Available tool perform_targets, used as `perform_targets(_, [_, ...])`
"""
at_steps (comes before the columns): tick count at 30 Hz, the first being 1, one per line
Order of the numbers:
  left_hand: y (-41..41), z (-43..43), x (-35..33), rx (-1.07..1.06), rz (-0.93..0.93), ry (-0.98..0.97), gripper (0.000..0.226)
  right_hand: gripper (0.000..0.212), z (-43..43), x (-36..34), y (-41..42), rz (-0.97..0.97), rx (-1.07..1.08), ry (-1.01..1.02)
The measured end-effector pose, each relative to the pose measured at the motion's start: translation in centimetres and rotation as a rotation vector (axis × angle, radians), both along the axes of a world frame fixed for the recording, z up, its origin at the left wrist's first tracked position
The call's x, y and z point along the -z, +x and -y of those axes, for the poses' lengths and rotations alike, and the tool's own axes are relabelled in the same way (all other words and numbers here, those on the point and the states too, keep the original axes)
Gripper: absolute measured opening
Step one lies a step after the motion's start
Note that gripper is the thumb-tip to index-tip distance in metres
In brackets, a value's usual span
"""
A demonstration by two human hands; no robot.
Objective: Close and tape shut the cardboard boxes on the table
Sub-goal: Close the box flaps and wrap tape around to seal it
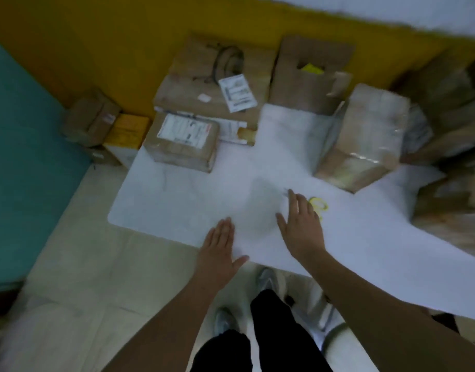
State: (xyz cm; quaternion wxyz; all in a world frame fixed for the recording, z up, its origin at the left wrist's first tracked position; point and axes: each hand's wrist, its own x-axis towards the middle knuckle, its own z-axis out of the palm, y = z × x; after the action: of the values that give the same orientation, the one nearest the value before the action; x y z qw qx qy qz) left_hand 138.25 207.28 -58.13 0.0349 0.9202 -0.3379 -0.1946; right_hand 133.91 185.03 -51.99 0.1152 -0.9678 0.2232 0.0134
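Observation:
Several cardboard boxes stand on the white table (177,200). A small labelled box (181,142) sits at the back left, and a larger taped box (362,140) at the right. Behind them are a big flat box (204,79) with a white label and a box with an open flap (308,73). My left hand (218,251) lies flat at the table's front edge, fingers straight. My right hand (302,226) is spread over the table, holding nothing. Beside its fingers lies a pair of yellow-handled scissors (319,204), partly hidden. No tape roll shows.
More cardboard boxes (451,124) pile up at the right. Small boxes (91,119) and a yellow one (127,131) sit on the floor by the yellow wall. A teal surface (24,157) fills the left. My legs and shoes stand at the table's front.

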Motion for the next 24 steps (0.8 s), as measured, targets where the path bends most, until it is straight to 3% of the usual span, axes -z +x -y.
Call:
perform_targets(5, [3.9, 9.6, -7.4, 0.024, 0.010, -0.176, 0.095, 0.058, 8.0, -6.1, -2.6, 0.132, 0.196, -0.064])
perform_targets(7, [5.7, 15.2, -11.9, -0.010, -0.044, -0.299, 0.081, 0.056, 11.9, -8.0, -2.5, 0.179, 0.293, -0.037])
perform_targets(9, [7.5, 20.6, -15.1, -0.070, -0.103, -0.396, 0.067, 0.059, 15.4, -9.2, -1.6, 0.247, 0.439, 0.117])
perform_targets(11, [9.0, 25.5, -17.1, -0.113, -0.264, -0.375, 0.066, 0.065, 18.4, -10.0, -0.2, 0.261, 0.612, 0.405])
perform_targets(14, [10.3, 31.4, -18.3, -0.197, -0.456, -0.322, 0.060, 0.068, 22.3, -9.4, 2.4, 0.135, 0.767, 0.761])
perform_targets(16, [10.9, 33.8, -17.8, -0.278, -0.496, -0.306, 0.055, 0.066, 23.7, -8.1, 3.9, 0.039, 0.758, 0.864])
perform_targets(19, [11.9, 34.9, -15.9, -0.346, -0.530, -0.277, 0.060, 0.062, 24.5, -6.3, 4.9, 0.075, 0.732, 0.986])
perform_targets(24, [12.3, 34.9, -14.8, -0.394, -0.603, -0.335, 0.055, 0.089, 24.7, -5.4, 4.6, 0.164, 0.699, 1.196])
